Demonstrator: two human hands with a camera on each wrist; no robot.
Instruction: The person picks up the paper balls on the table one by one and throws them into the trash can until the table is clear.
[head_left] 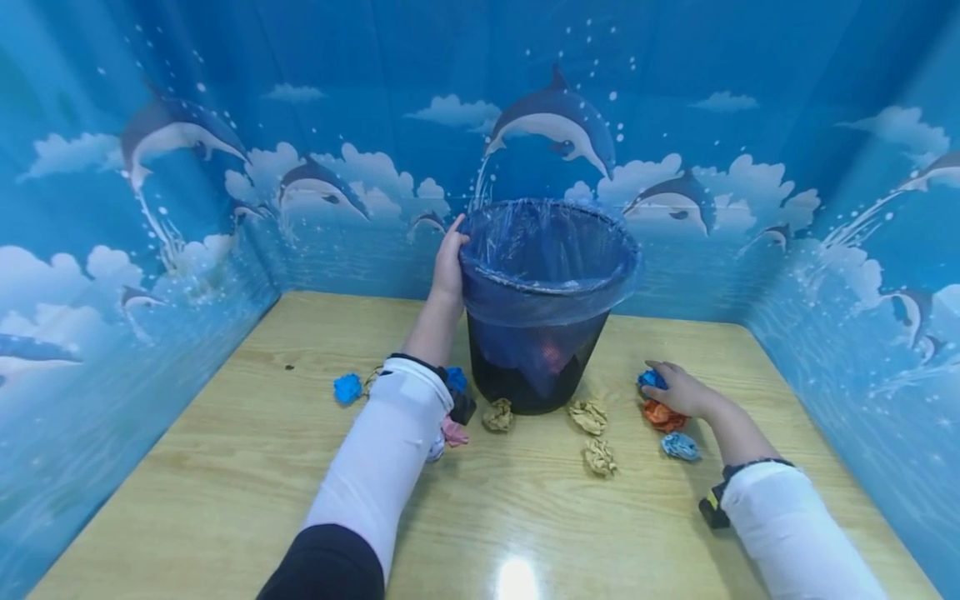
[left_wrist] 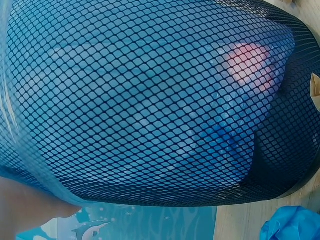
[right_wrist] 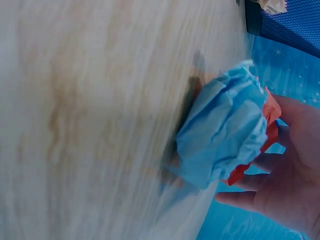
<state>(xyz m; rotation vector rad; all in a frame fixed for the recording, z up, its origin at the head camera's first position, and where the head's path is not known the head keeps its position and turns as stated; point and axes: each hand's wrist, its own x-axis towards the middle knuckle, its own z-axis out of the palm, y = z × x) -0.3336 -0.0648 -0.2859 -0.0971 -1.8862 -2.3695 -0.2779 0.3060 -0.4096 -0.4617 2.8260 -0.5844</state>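
A black mesh wastebasket [head_left: 555,358], lined with a translucent blue bag, stands on the table. My left hand [head_left: 450,262] holds its rim on the left side. Through the mesh in the left wrist view, a pinkish-red lump [left_wrist: 247,62] shows inside. At the right, my right hand [head_left: 684,393] reaches over a dark blue crumpled paper ball [head_left: 651,380], fingers spread and touching or nearly touching it. An orange paper ball [head_left: 663,416] lies just below that hand, and a light blue one [head_left: 680,446] is nearer. In the right wrist view the light blue ball hides the dark blue one.
Tan paper balls [head_left: 588,416] lie in front of the basket. Left of it are a bright blue ball [head_left: 347,388] and a pink one [head_left: 453,432], partly behind the left forearm. Dolphin-printed curtains [head_left: 360,250] close off the table's back and sides.
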